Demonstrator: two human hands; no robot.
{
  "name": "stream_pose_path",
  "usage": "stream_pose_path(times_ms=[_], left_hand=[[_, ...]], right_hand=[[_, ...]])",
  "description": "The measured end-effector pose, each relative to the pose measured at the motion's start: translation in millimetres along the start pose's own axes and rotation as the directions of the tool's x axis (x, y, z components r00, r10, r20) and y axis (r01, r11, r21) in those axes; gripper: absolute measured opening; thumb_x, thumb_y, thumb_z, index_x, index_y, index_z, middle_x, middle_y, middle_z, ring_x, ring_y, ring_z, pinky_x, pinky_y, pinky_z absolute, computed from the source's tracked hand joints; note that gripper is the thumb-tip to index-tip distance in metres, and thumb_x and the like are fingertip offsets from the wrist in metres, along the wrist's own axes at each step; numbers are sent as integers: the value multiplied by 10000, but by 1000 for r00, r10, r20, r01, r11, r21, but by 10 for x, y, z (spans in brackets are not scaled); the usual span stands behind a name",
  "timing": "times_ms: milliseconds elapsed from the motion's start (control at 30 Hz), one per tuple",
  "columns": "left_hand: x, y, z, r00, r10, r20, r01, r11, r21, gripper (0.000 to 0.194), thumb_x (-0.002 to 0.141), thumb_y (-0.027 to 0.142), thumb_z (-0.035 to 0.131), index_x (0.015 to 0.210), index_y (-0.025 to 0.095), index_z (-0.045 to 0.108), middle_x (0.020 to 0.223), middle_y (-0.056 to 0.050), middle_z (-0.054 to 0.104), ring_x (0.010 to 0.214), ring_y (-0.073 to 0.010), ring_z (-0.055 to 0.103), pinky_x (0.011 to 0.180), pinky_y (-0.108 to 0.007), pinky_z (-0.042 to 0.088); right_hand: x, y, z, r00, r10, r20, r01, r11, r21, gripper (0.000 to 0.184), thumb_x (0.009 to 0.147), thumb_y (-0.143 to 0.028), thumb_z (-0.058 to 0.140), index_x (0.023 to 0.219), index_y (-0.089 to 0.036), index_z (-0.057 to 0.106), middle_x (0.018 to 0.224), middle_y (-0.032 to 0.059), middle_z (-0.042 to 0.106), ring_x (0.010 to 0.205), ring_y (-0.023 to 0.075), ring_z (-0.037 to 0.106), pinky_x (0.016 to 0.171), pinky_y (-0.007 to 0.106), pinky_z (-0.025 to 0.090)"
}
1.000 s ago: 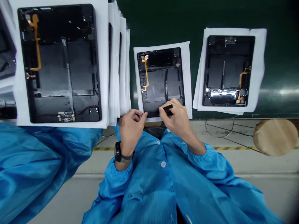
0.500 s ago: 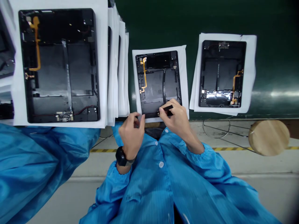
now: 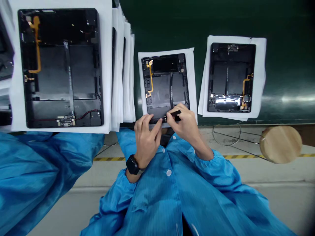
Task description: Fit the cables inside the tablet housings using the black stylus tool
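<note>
A black tablet housing [image 3: 161,83] lies open on a white sheet, with an orange flex cable [image 3: 151,80] along its left side and a black ribbon cable [image 3: 171,90] down the middle. My right hand [image 3: 183,123] is closed around a short black stick-like tool [image 3: 176,113] at the housing's near edge; its exact kind is unclear. The tool's lower end is hidden by the fingers. My left hand [image 3: 147,137] rests at the near left edge, thumb and fingers apart, fingertips touching the housing. Whatever lies under the fingertips is too small to make out.
A stack of sheets [image 3: 128,75] with housings stands to the left, a larger-looking housing [image 3: 64,72] on top. Another housing [image 3: 231,78] lies on sheets to the right. A wooden stool [image 3: 280,145] stands below the green table edge. A co-worker's blue sleeve [image 3: 46,164] is at left.
My left hand has shifted right along the near edge, its thumb now close to the right hand's fingertips. The right hand keeps its hold on the black tool, nearly in place.
</note>
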State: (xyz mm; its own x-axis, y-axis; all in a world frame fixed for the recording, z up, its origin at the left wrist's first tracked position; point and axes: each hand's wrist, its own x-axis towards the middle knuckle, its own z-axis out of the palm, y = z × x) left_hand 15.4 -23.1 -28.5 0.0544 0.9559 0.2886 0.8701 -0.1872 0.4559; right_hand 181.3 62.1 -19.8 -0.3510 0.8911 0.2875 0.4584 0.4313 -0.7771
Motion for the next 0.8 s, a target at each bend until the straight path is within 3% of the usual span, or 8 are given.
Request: stream_pose_path(times_ms=[467,800], left_hand=[[49,-48,-37,998,36,51,-36,999,1,337,990,153,586,1286,238,724,1364,-167,574,1342,-331,474,1097,-529,437],[26,-59,-63,991,86,102,-97,989,107,382,972,130,579,1317,218,719,1303,-187,579,1320,-348,484,1096,-537,422]], right_hand=[[3,38,-18,1000,7,6,-7,996,88,219,980,-152,587,771,-216,587,706,14,613,729,184,520,682,348,443],[-14,31,-35,1000,-4,-9,5,995,95,230,979,-131,591,762,-208,582,719,16,621,746,181,527,670,330,435]])
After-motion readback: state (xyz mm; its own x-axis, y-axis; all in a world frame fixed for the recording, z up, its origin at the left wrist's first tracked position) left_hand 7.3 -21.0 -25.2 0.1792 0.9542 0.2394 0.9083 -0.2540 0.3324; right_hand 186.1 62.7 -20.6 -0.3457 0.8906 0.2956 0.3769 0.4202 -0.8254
